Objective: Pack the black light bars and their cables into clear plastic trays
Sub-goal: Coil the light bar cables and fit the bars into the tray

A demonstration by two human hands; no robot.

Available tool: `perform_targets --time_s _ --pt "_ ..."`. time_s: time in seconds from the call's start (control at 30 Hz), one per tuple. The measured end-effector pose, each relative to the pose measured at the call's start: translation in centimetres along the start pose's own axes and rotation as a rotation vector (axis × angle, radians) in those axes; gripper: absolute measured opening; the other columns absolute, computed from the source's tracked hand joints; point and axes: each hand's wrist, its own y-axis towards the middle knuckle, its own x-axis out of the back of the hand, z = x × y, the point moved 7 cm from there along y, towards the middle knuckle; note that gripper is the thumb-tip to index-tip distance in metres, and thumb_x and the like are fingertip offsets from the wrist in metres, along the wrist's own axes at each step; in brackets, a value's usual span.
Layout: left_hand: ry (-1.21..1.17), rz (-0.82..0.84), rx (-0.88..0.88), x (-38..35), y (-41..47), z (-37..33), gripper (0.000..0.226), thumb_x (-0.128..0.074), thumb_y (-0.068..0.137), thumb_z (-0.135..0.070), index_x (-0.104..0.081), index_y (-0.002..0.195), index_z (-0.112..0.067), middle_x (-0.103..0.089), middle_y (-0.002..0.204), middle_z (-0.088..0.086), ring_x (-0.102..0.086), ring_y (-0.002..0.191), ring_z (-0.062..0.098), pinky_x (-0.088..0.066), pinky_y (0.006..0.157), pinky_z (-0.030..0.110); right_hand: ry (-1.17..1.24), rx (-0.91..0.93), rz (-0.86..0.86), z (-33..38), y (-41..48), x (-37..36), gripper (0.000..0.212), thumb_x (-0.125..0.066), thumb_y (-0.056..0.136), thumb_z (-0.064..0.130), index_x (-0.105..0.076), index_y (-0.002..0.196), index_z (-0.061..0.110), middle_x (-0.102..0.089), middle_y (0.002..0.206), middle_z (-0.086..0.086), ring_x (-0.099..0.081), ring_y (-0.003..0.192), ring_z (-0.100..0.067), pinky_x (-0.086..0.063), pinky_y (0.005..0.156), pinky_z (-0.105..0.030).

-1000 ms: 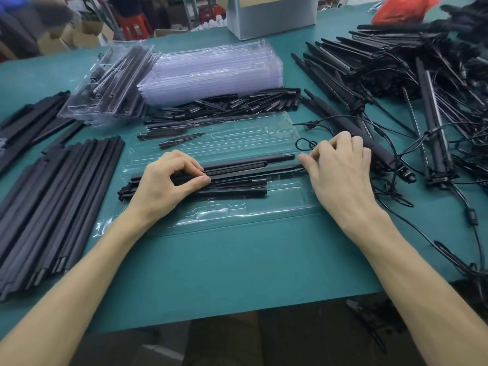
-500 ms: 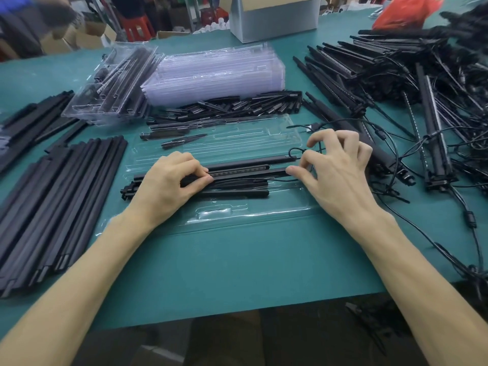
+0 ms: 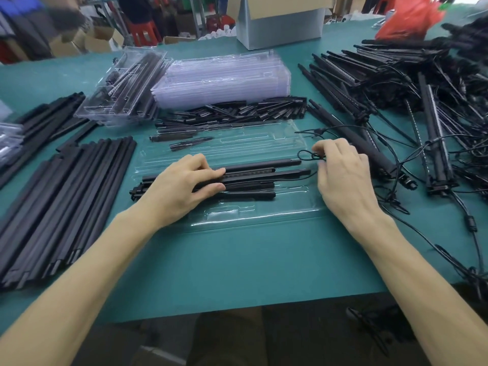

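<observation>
Teal covers the table [image 3: 237,260] in front of you, and nearest its edge lies a clear plastic tray [image 3: 264,215], its long side running left to right. In it sits a bundle of black light bars [image 3: 253,175], slim and matte, stacked side by side with their left ends poking past the tray's edge. Your left hand [image 3: 179,188] grips that bundle, fingers curled over the top and thumb along the near side. Your right hand [image 3: 343,180] is at the tray's right end, fingers curled in and pinching a thin black cable [image 3: 306,155] that forms a small loop just beside the bar tips.

Just behind lies another clear moulded sheet [image 3: 237,151] with two short black pieces [image 3: 190,143] on it. To your left runs a row of long black strips [image 3: 60,202]. Crowding your right wrist is a tangle of more bars and cables [image 3: 422,107].

Further back are a heap of short black parts [image 3: 237,112], a stack of empty trays [image 3: 221,80], filled trays [image 3: 124,91], a cardboard box [image 3: 280,25] and a red bag [image 3: 412,17].
</observation>
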Motion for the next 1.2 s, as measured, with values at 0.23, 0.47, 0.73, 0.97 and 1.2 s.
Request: perform_targets --time_s 0.23,0.47,0.73,0.97,1.2 --pt "-0.058 -0.014 0.116 -0.7 -0.8 -0.2 0.06 -0.047 0.092 -0.052 -0.063 0.136 -0.015 -0.051 0.104 -0.003 -0.046 0.101 0.018 -0.042 0.096 0.046 -0.003 -0.038 0.061 -0.4 -0.1 -0.3 0.058 -0.048 0.091 -0.01 -0.054 0.14 0.021 -0.047 0.118 -0.007 -0.046 0.102 -0.026 -0.029 0.084 -0.032" --pt "-0.11 -0.05 0.162 -1.0 -1.0 0.0 0.043 -0.061 0.097 -0.033 -0.061 0.137 -0.018 -0.051 0.109 0.0 -0.043 0.108 0.019 -0.036 0.105 0.041 -0.034 -0.082 0.088 -0.8 -0.1 -0.2 0.04 -0.054 0.091 -0.009 -0.055 0.129 0.004 -0.042 0.11 -0.01 -0.045 0.097 -0.029 -0.048 0.081 -0.045" --pt "-0.13 -0.064 0.173 -1.2 -1.1 0.3 0.042 -0.06 0.097 -0.036 -0.062 0.136 -0.022 -0.049 0.108 -0.002 -0.041 0.108 0.016 -0.035 0.105 0.038 0.273 -0.066 -0.246 -0.9 -0.1 2.7 0.014 -0.062 0.095 0.002 -0.063 0.107 0.008 -0.042 0.104 0.0 -0.05 0.087 -0.011 -0.048 0.084 -0.021" --pt "-0.126 -0.074 0.166 -1.2 -1.1 0.4 0.044 -0.058 0.096 -0.041 -0.062 0.136 -0.023 -0.049 0.106 -0.004 -0.041 0.107 0.014 -0.036 0.103 0.037 0.413 0.265 -0.45 2.3 -1.0 4.7 0.013 -0.062 0.095 -0.002 -0.068 0.106 0.0 -0.05 0.101 -0.013 -0.048 0.08 -0.011 -0.043 0.076 -0.012" --pt "-0.117 -0.074 0.171 -1.3 -1.1 0.5 0.044 -0.058 0.097 -0.041 -0.061 0.137 -0.023 -0.049 0.106 -0.004 -0.042 0.107 0.014 -0.036 0.103 0.035 0.439 0.639 -0.126 7.8 -3.6 2.8 0.019 -0.053 0.097 0.001 -0.07 0.102 -0.003 -0.059 0.095 -0.01 -0.052 0.06 -0.021 -0.048 0.05 -0.032"
